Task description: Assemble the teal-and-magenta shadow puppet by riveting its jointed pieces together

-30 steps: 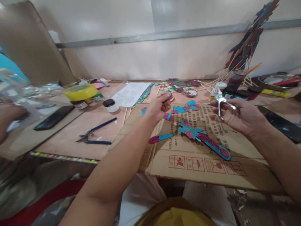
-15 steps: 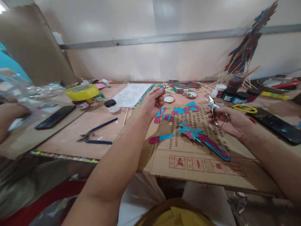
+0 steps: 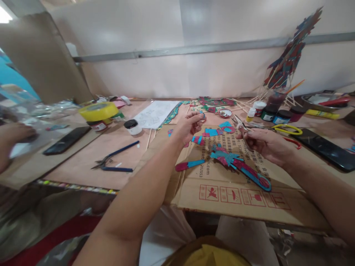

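Note:
My left hand [image 3: 191,129] is raised over the far left part of the cardboard sheet [image 3: 191,192], closed in a pinch. A small blue piece [image 3: 202,115] shows at its fingertips, mostly hidden by them. My right hand [image 3: 263,144] grips a silver pliers-like tool [image 3: 239,123], its jaws pointing up and away. Between and below my hands lie blue-and-magenta painted cutouts: a spiky jointed figure [image 3: 227,157], a strip with a rounded end [image 3: 190,165] and a ring-shaped piece [image 3: 227,127]. A small round lid of fasteners [image 3: 225,113] sits beyond.
Blue-handled pliers [image 3: 116,155], a white jar [image 3: 133,126] and yellow tape [image 3: 98,111] are on the left. Paint jars [image 3: 283,117], yellow-handled scissors [image 3: 288,128] and a black phone [image 3: 324,149] lie right. Another person's hand [image 3: 19,135] is at far left.
My left hand has moved right and slightly down, nearer the tool. My right hand has shifted a little left, bringing the tool's jaws closer to the left hand.

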Action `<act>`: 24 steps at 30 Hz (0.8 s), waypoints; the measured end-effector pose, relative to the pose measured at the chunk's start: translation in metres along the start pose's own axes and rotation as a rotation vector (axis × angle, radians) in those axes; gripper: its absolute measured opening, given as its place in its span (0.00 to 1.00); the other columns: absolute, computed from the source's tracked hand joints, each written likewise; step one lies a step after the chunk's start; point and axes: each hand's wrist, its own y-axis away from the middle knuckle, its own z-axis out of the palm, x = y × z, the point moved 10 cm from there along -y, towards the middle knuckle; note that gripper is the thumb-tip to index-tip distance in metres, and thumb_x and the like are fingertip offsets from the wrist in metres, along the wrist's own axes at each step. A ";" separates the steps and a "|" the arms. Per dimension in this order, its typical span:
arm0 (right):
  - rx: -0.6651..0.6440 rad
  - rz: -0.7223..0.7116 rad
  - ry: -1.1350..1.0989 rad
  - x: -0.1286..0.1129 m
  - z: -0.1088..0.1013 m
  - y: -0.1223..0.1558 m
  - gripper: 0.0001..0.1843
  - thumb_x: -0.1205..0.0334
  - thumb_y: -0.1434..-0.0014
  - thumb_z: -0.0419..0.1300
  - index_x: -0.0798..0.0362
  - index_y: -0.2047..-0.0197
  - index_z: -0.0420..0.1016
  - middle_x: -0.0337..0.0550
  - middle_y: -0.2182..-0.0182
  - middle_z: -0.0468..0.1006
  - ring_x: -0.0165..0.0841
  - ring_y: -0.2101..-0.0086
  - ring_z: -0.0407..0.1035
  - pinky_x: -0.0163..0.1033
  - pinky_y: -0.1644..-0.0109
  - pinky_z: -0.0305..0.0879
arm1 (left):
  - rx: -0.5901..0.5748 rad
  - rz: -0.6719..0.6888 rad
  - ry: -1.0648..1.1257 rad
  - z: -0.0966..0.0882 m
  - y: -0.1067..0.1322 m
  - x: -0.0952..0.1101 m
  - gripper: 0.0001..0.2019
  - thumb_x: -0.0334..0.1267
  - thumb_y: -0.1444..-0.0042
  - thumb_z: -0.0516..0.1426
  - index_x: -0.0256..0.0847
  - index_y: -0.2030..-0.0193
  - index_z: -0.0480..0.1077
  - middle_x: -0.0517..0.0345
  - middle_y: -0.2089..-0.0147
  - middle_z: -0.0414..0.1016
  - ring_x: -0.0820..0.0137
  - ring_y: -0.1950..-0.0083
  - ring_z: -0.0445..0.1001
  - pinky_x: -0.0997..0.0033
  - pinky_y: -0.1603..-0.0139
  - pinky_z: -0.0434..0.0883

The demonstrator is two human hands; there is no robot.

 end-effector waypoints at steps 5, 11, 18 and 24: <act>-0.019 -0.097 0.098 -0.004 0.004 0.001 0.10 0.53 0.49 0.69 0.50 0.65 0.85 0.39 0.71 0.77 0.28 0.75 0.58 0.36 0.72 0.56 | -0.066 0.037 -0.132 0.008 0.002 -0.002 0.09 0.31 0.53 0.68 0.38 0.70 0.71 0.54 0.66 0.81 0.79 0.74 0.69 0.79 0.75 0.63; 0.004 -0.138 0.189 -0.008 0.002 0.000 0.14 0.50 0.51 0.71 0.50 0.65 0.85 0.40 0.66 0.80 0.29 0.71 0.62 0.37 0.68 0.58 | -0.110 0.069 -0.226 0.016 0.005 -0.009 0.06 0.33 0.52 0.67 0.39 0.71 0.73 0.57 0.70 0.77 0.80 0.76 0.64 0.77 0.75 0.60; 0.002 -0.108 0.078 -0.002 0.002 -0.001 0.12 0.54 0.53 0.74 0.49 0.66 0.84 0.39 0.68 0.81 0.33 0.65 0.72 0.38 0.59 0.70 | -0.215 0.036 -0.356 0.044 0.020 -0.027 0.08 0.38 0.53 0.67 0.38 0.72 0.74 0.61 0.72 0.71 0.78 0.73 0.64 0.74 0.70 0.62; 0.077 -0.138 -0.194 -0.017 0.009 0.009 0.13 0.53 0.56 0.76 0.45 0.67 0.82 0.37 0.61 0.83 0.34 0.57 0.76 0.40 0.47 0.74 | -0.408 0.004 -0.381 0.071 0.037 -0.033 0.10 0.41 0.53 0.68 0.38 0.71 0.73 0.55 0.60 0.77 0.72 0.62 0.72 0.69 0.57 0.69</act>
